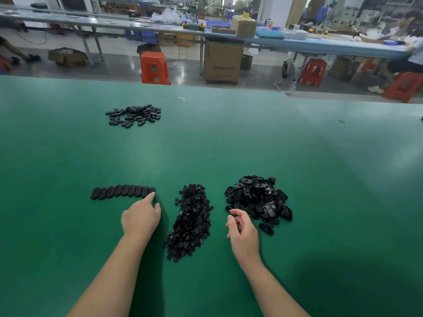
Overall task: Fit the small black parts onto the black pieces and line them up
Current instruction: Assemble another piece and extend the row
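I am looking across a factory floor, with long blue-topped worktables point(320, 43), brown cardboard boxes point(223, 62) and orange plastic stools point(155, 67) beyond the wide green-covered bench point(229, 138) in front of me.

On the near part of the bench, to the right, lies a heap of black oval plastic pieces point(259, 200), many showing their hollow undersides. Just left of it, apart from it, a long pile of small black parts point(191, 221) runs toward me. Farther left, a row of black oval pieces point(122, 191) stands in a line, each one touching the next, smooth backs up. Well away toward the far left of the bench, a loose scatter of more black oval pieces point(135, 115) lies on its own.

The left hand point(140, 218) reaches to the right end of the row, its forefinger touching the last piece there, the thumb out beside it, the other fingers bent under; it grips nothing that I can see. The right hand point(242, 229) sits at the near edge of the heap, fingers curled, thumb and forefinger pinching one black oval piece point(231, 211) at its left fringe.
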Demonstrator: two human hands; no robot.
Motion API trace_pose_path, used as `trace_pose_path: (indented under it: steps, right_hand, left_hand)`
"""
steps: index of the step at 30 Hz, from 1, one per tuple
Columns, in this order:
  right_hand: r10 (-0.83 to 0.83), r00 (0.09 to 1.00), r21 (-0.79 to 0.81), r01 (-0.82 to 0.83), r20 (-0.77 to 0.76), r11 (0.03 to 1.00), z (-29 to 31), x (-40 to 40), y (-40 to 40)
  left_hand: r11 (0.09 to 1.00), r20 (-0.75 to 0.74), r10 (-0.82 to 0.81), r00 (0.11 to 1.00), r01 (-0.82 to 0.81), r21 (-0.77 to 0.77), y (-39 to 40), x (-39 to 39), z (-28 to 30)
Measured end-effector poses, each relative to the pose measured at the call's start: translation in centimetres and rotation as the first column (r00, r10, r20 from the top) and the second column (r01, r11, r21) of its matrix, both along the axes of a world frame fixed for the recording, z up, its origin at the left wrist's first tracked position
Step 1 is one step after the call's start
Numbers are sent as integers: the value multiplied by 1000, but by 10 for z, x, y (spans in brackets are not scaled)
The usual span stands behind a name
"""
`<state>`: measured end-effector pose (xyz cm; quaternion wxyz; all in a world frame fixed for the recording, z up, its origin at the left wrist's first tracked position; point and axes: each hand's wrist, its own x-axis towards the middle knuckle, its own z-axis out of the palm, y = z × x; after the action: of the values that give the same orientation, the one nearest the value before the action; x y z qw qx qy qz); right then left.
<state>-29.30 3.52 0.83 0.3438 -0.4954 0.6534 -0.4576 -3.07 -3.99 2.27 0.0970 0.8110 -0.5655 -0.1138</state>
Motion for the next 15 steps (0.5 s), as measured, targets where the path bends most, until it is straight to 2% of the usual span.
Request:
trace_pose_path:
  steps: [4, 7, 11, 15]
  right_hand:
    - [-1, 1000, -4, 1, 4, 1000, 0, 0, 0]
    - [1, 1000, -7, -1, 3, 1000, -1, 0, -1]
    - [4, 1000, 1, -4, 3, 1000, -2, 0, -1]
    - [16, 1000, 7, -16, 5, 1000, -2, 1, -1]
  left_hand:
    - [1000, -2, 2, 1000, -2, -11, 0, 6, 0]
    - [996, -27, -21, 999, 19, -82, 0, 5, 1]
    - [960, -59, -214, 975, 199, -199, 3, -6, -1]
    - [938, 33, -311, 950, 313, -152, 2, -21, -6]
